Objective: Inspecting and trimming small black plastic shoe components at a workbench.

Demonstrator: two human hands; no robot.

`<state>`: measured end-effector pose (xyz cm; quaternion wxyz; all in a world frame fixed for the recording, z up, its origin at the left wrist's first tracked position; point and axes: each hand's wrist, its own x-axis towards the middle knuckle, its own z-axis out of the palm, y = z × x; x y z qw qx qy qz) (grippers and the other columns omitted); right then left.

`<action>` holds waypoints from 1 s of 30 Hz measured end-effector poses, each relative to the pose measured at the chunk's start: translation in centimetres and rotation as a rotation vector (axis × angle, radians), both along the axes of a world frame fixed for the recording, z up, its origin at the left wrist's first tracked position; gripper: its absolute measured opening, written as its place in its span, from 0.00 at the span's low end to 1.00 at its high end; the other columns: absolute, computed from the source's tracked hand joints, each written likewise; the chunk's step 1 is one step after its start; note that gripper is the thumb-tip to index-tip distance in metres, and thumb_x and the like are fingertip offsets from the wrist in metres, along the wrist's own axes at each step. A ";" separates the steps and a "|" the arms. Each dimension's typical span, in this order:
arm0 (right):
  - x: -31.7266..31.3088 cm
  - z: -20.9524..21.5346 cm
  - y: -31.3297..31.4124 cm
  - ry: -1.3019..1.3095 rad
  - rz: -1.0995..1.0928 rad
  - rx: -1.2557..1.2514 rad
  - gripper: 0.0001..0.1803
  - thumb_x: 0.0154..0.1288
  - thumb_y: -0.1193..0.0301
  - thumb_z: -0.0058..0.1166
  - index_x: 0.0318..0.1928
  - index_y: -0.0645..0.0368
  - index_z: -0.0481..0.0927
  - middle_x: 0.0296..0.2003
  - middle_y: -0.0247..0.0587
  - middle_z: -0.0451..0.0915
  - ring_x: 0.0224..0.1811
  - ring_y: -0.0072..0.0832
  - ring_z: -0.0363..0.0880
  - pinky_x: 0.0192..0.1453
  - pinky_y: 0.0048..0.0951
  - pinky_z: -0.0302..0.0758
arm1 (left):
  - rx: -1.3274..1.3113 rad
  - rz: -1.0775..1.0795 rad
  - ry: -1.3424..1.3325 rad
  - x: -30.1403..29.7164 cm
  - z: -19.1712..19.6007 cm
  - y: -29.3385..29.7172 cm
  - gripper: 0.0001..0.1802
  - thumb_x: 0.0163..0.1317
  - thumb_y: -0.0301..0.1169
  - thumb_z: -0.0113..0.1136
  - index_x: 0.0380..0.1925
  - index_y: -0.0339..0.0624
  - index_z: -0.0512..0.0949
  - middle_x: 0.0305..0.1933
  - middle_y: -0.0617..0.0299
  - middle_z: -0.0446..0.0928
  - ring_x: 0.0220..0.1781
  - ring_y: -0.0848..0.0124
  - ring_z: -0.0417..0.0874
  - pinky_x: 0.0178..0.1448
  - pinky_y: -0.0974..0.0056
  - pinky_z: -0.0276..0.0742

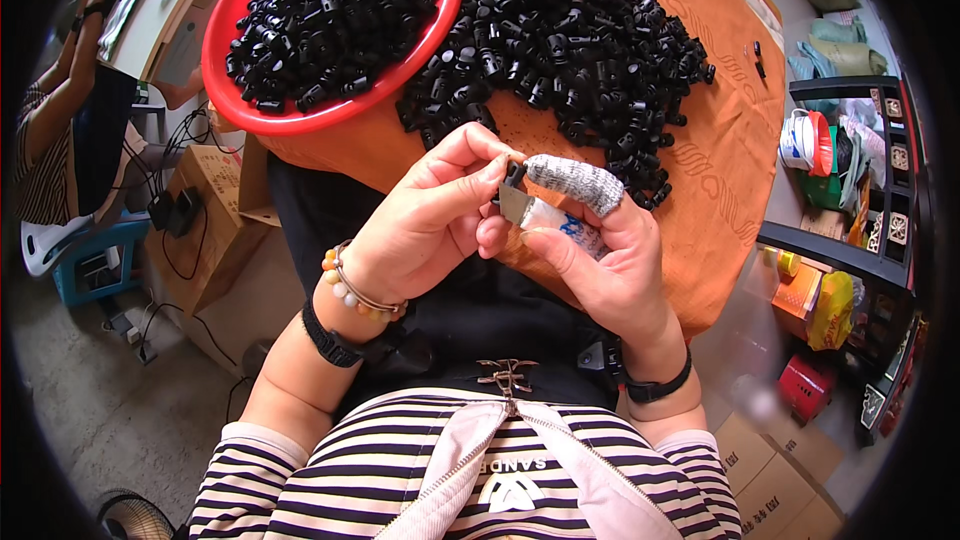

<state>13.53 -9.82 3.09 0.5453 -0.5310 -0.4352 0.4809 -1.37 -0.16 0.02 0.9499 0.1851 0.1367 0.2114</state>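
While my left hand (pixel 425 220) pinches the small black plastic clip (pixel 514 176) from above, my right hand (pixel 600 260) closes its grip beneath, bandaged thumb (pixel 578 183) bracing it near the loose black pile (pixel 560 40) on the counter (pixel 720 170).

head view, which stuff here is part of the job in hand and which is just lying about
In the job:
- left hand pinching a small black clip
- right hand, its wrapped finger against the clip, holding a small blade-like tool
- red bowl of black clips
- loose pile of black clips on the orange cloth

Lying about:
- cardboard boxes
- shelf rack
- blue stool
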 end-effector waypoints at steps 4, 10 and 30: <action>0.0 -0.4 -0.1 -0.032 -0.021 0.045 0.19 0.58 0.78 0.55 0.51 0.65 0.72 0.38 0.41 0.81 0.38 0.17 0.77 0.42 0.18 0.74 | -0.021 -0.009 -0.013 0.0 -0.1 0.0 0.05 0.65 0.29 0.48 0.40 0.44 0.67 0.34 0.65 0.73 0.24 0.79 0.73 0.29 0.76 0.71; 0.4 -0.3 0.1 -0.046 -0.003 0.004 0.19 0.58 0.77 0.56 0.51 0.65 0.72 0.37 0.40 0.81 0.38 0.17 0.77 0.41 0.18 0.74 | -0.014 -0.021 -0.022 -0.2 -0.3 0.1 0.05 0.65 0.29 0.48 0.40 0.44 0.67 0.35 0.65 0.73 0.25 0.79 0.73 0.30 0.75 0.71; 0.4 0.1 0.0 -0.079 0.015 0.030 0.20 0.57 0.77 0.57 0.51 0.65 0.71 0.37 0.42 0.81 0.37 0.17 0.77 0.40 0.18 0.74 | 0.024 0.018 0.010 -0.1 0.1 0.0 0.06 0.65 0.28 0.49 0.40 0.43 0.67 0.36 0.65 0.73 0.25 0.80 0.72 0.30 0.76 0.71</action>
